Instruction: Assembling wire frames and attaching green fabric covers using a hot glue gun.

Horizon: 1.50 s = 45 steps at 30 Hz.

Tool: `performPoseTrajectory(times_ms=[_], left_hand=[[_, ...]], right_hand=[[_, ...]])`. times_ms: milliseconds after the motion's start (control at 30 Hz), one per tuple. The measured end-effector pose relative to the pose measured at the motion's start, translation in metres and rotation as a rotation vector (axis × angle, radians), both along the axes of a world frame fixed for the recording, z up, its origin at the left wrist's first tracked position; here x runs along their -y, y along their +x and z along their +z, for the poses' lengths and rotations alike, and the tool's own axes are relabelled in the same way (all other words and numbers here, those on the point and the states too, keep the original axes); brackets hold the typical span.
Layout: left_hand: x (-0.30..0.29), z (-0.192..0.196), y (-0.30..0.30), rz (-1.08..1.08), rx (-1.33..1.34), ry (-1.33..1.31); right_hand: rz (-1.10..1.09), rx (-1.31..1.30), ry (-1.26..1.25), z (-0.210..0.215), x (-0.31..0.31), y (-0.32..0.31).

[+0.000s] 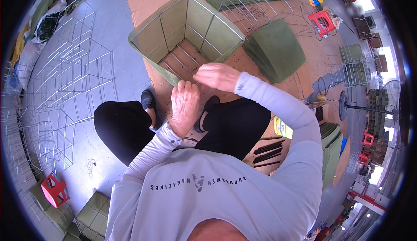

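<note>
In front of me stands a square box (204,18) made of a wire frame with green felt-like panels. Wires cross its open bottom, and brown board shows between them. My left hand (185,104) is closed with its fingers curled over the box's near edge. Just to the right, my right hand (217,76) is closed in a pinch at the same edge, close to the left fingertips. Whatever the right fingers hold is hidden behind them. My two feet, in dark shoes, rest on either side of my left hand.
A stack of green sheets (280,49) lies right of the box, with a wire frame (252,4) beyond. Many wire frames (74,71) cover the left floor. A red stool (322,23) is at far right, another (55,189) at lower left. Dark strips (268,152) lie by my right elbow.
</note>
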State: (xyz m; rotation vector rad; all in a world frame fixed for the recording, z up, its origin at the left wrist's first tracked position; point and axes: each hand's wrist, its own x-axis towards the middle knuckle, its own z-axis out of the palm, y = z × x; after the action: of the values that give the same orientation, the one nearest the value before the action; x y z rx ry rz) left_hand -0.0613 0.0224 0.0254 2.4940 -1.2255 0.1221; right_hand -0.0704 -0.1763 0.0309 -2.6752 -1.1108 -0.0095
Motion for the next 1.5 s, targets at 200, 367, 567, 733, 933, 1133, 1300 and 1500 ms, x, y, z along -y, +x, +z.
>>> performPoseTrajectory(times_ms=[200,367,567,733,933,1133,1300,1500], left_hand=[[0.002,0.007,-0.001,-0.015,-0.029,0.001],[0.001,0.005,-0.001,-0.012,-0.026,-0.026],[0.006,0.008,-0.001,-0.012,-0.017,0.058],[0.015,0.001,0.002,-0.036,-0.019,0.114],[0.023,0.007,0.002,-0.018,-0.089,0.123],[0.018,0.005,0.006,-0.03,-0.135,0.06],[0.019,0.002,0.007,-0.031,-0.13,0.06],[0.021,0.003,0.006,-0.028,-0.111,0.076]], right_hand=[[-0.158,0.294,0.116,0.005,0.039,-0.036],[-0.149,0.332,0.133,-0.011,0.036,-0.022],[-0.064,0.214,0.157,-0.019,0.034,-0.002],[0.027,0.005,0.018,0.0,0.036,0.017],[0.028,-0.206,-0.101,0.014,0.039,0.023],[-0.416,0.202,0.28,0.024,0.07,-0.015],[-0.347,0.242,0.142,0.0,0.074,-0.029],[-0.292,0.286,0.034,-0.006,0.074,-0.025]])
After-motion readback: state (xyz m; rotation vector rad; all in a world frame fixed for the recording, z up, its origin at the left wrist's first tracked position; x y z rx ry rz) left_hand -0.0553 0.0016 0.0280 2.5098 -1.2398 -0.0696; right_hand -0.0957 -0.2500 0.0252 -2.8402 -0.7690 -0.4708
